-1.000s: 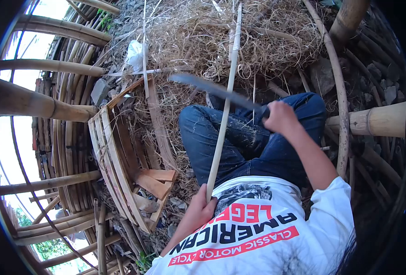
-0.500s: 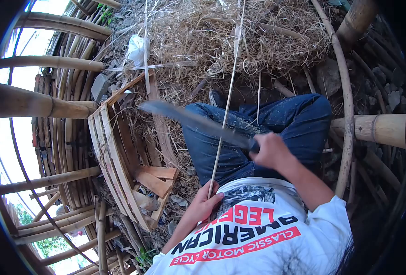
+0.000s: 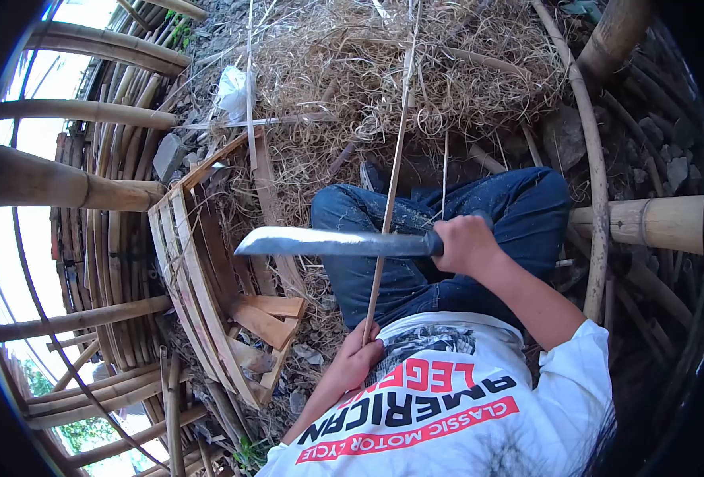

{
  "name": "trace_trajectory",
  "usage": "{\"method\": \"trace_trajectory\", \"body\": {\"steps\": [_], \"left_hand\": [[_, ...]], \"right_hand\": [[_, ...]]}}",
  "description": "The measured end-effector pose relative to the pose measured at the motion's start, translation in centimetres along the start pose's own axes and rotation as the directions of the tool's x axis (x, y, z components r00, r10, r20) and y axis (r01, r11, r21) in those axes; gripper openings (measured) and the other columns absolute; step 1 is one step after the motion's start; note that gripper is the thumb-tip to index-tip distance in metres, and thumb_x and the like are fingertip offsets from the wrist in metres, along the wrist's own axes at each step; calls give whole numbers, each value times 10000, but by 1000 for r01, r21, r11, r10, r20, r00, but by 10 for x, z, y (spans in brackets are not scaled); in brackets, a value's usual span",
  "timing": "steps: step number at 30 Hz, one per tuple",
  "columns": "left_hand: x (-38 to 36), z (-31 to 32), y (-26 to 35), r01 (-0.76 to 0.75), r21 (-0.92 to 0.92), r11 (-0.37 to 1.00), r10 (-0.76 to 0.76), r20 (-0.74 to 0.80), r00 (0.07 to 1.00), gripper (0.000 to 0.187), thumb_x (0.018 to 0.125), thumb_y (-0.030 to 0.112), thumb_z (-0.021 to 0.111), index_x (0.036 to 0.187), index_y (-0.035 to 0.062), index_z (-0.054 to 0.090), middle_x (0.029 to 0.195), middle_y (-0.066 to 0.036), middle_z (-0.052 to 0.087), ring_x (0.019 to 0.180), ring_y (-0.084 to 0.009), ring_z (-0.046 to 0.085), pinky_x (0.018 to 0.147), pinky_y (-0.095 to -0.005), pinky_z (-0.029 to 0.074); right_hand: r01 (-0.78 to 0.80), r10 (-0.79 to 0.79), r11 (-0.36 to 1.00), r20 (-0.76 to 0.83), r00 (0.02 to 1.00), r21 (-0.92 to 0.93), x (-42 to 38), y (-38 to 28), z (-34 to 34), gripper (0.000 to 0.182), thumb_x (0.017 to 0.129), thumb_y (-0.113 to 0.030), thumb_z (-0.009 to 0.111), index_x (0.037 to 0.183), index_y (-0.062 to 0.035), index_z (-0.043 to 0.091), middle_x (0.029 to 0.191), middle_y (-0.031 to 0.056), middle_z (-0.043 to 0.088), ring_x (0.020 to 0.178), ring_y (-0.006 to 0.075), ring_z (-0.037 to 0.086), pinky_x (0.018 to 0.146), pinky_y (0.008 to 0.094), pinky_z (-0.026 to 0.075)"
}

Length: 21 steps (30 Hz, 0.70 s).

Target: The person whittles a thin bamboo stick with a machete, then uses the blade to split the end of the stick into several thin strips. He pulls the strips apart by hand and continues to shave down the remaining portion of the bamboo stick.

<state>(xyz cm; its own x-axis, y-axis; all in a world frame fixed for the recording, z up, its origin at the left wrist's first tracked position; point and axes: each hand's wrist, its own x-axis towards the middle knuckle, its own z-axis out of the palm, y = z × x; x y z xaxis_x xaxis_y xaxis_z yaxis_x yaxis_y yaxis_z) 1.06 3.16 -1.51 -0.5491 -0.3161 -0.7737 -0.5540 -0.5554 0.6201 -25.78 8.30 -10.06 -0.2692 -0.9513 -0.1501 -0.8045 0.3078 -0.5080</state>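
Note:
A long, thin bamboo strip (image 3: 395, 171) runs from near my belly out over my lap to the shavings in front. My left hand (image 3: 358, 358) is closed round its near end, close against my shirt. In my right hand (image 3: 465, 245) I grip the dark handle of a machete (image 3: 332, 242) above my thigh. Its broad blade points left and crosses the strip in this view, the tip reaching past my knee. Small shavings cling to my jeans (image 3: 352, 230).
Curly shavings (image 3: 463, 87) are heaped ahead of my crossed legs. A slatted wooden crate (image 3: 201, 278) lies tilted at my left, with a white plastic bag (image 3: 232, 91) beyond it. Bamboo poles (image 3: 81, 191) form a frame on the left; a thick pole (image 3: 646, 224) juts in at right.
The machete blade has swung from a slant to nearly level, its tip coming closer to me. My left hand stays on the strip, which now shows a broader face.

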Motion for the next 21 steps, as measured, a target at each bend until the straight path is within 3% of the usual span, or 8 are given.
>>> {"method": "trace_trajectory", "body": {"steps": [8, 14, 16, 18, 20, 21], "left_hand": [[0, -1, -4, -16, 35, 999, 16, -6, 1000, 150, 899, 37, 494, 936, 106, 366, 687, 53, 349, 590, -45, 327, 506, -213, 251], [-2, -4, -3, 6, 18, 1000, -6, 2, 1000, 137, 891, 40, 514, 916, 93, 390, 727, 41, 362, 638, -52, 333, 532, -227, 279], [-3, -3, -2, -2, 81, 997, 2, 1, 1000, 128, 891, 46, 518, 941, 71, 403, 778, 15, 383, 697, -73, 367, 594, -232, 330], [-6, 0, 1, -41, 154, 987, 42, -8, 999, 128, 891, 54, 518, 938, 80, 402, 783, 23, 376, 702, -60, 352, 597, -222, 313], [-8, 1, -1, -77, 230, 970, 83, -16, 996, 127, 891, 61, 517, 935, 89, 401, 788, 31, 369, 706, -47, 337, 600, -211, 296], [-8, 0, -4, -87, 243, 966, 95, -20, 995, 127, 888, 69, 525, 937, 88, 409, 816, 30, 370, 727, -48, 333, 620, -210, 299]], "right_hand": [[-144, 128, 983, -131, 983, -116, 45, 39, -15, 226, 654, -261, 705, 750, -59, 667, 755, 186, 673, 750, 356, 682, 709, 445, 551], [-235, 226, 963, -79, 971, -131, 82, 57, -30, 243, 665, -244, 733, 799, -45, 695, 818, 198, 691, 816, 353, 691, 765, 434, 560], [-280, 263, 951, -131, 956, -131, 93, 64, -34, 248, 659, -244, 738, 797, -41, 695, 821, 200, 692, 823, 353, 691, 767, 435, 559], [-302, 283, 940, -131, 950, -162, 108, 76, -41, 241, 674, -227, 717, 826, -41, 697, 842, 202, 693, 834, 353, 691, 769, 436, 559], [-428, 378, 887, -259, 889, -174, 123, 97, -46, 233, 698, -206, 684, 867, -45, 697, 877, 208, 693, 861, 358, 687, 784, 440, 555], [-458, 418, 878, -240, 876, -140, 130, 107, -54, 237, 706, -199, 672, 880, -40, 694, 892, 210, 692, 877, 361, 684, 792, 441, 552]]}}
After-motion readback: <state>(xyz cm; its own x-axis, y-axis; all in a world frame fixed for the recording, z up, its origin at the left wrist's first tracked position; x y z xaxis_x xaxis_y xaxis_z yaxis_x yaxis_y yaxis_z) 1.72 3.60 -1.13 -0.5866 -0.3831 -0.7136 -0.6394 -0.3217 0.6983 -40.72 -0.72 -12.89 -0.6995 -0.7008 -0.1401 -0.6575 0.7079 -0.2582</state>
